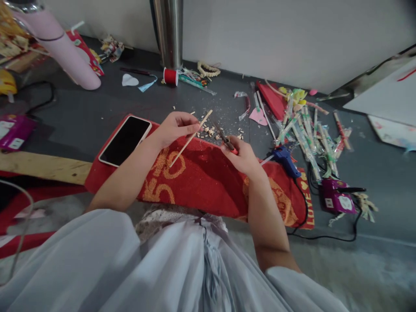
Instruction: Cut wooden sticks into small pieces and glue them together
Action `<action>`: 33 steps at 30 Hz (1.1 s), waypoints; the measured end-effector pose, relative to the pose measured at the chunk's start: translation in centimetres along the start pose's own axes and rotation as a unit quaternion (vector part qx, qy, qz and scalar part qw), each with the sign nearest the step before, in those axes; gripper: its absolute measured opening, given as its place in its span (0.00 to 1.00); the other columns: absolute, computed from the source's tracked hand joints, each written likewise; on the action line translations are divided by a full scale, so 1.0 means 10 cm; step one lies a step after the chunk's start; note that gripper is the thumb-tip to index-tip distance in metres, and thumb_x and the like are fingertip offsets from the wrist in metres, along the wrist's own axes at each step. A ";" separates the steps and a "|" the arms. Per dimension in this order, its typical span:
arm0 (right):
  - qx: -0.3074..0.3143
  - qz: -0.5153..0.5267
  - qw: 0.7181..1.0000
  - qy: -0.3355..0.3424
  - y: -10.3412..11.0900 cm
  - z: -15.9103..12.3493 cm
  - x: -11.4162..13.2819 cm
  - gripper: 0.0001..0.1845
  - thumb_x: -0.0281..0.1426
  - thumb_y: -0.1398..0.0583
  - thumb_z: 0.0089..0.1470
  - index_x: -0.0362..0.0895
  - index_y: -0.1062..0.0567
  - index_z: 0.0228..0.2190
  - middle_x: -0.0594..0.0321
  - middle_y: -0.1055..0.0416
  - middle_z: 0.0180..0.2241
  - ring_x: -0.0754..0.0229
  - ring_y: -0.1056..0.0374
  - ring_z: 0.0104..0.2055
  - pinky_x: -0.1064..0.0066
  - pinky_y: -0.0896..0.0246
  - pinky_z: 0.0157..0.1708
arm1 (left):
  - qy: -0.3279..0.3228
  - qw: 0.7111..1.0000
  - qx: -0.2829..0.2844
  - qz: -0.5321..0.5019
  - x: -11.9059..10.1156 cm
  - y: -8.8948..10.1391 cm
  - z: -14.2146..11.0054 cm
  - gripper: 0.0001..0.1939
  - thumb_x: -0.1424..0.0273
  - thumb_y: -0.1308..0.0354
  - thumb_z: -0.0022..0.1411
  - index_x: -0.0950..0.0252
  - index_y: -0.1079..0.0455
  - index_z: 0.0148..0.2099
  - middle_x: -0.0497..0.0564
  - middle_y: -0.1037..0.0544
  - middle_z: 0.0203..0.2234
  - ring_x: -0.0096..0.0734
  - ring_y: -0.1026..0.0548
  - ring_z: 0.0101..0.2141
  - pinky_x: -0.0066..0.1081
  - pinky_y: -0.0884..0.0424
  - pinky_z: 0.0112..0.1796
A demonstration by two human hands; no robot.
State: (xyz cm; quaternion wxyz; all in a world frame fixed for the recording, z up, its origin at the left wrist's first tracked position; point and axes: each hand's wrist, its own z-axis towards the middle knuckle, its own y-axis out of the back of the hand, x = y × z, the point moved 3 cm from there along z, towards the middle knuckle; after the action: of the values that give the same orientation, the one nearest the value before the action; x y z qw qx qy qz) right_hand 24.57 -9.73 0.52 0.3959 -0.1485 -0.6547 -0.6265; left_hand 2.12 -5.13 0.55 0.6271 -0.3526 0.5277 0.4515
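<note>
My left hand point(178, 126) pinches a thin wooden stick point(188, 142), which slants from upper right down over the red cloth point(208, 173). In my right hand point(241, 157) is a red-handled tool point(225, 138) with a narrow, dark metal end. Its tip points up and left, close to the stick's upper end; whether they touch I cannot tell. My fingers hide most of the tool's handle. Small wood chips point(211, 131) lie scattered on the dark table just beyond the cloth. A phone point(125, 141) rests on the cloth beside my left forearm.
Right of my right hand lies a blue glue gun point(286, 161) with its cord. Several wrapped sticks point(305, 134) are heaped behind it. A purple box point(338, 197) sits at the right, another at the far left. A pink bottle point(61, 47) and red thread spool point(170, 76) stand farther back.
</note>
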 end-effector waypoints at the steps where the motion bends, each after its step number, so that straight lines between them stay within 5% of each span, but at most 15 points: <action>1: 0.003 -0.009 1.000 0.005 0.00 0.00 0.00 0.15 0.45 0.45 0.55 0.45 0.33 0.30 0.63 0.33 0.27 0.62 0.40 0.29 0.68 0.47 0.32 | -0.005 1.000 -0.006 -0.009 -0.02 -0.01 0.00 0.14 0.60 0.31 0.49 0.65 0.25 0.31 0.47 0.25 0.21 0.21 0.31 0.21 0.25 0.32 0.25; 19: -0.017 -0.061 0.995 0.076 -0.01 -0.04 -0.02 0.27 0.51 0.46 0.56 0.43 0.33 0.47 0.49 0.28 0.45 0.50 0.32 0.47 0.57 0.39 0.47 | -0.046 0.998 -0.050 0.016 -0.16 -0.07 -0.04 0.17 0.58 0.28 0.41 0.65 0.27 0.24 0.45 0.28 0.17 0.21 0.29 0.19 0.23 0.33 0.21; 33: 0.013 -0.052 0.997 0.049 0.03 -0.05 0.09 0.24 0.51 0.47 0.57 0.44 0.32 0.42 0.53 0.27 0.39 0.54 0.32 0.39 0.63 0.40 0.40 | -0.068 0.993 -0.060 0.077 -0.18 -0.04 -0.05 0.16 0.55 0.30 0.45 0.60 0.27 0.24 0.48 0.28 0.20 0.25 0.30 0.21 0.28 0.34 0.23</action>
State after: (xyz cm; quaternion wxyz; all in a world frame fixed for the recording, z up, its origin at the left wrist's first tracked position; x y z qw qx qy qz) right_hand 24.37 -10.43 1.26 0.3962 -0.0784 -0.6494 -0.6443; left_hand 2.27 -6.10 2.17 0.6024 -0.3168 0.4813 0.5524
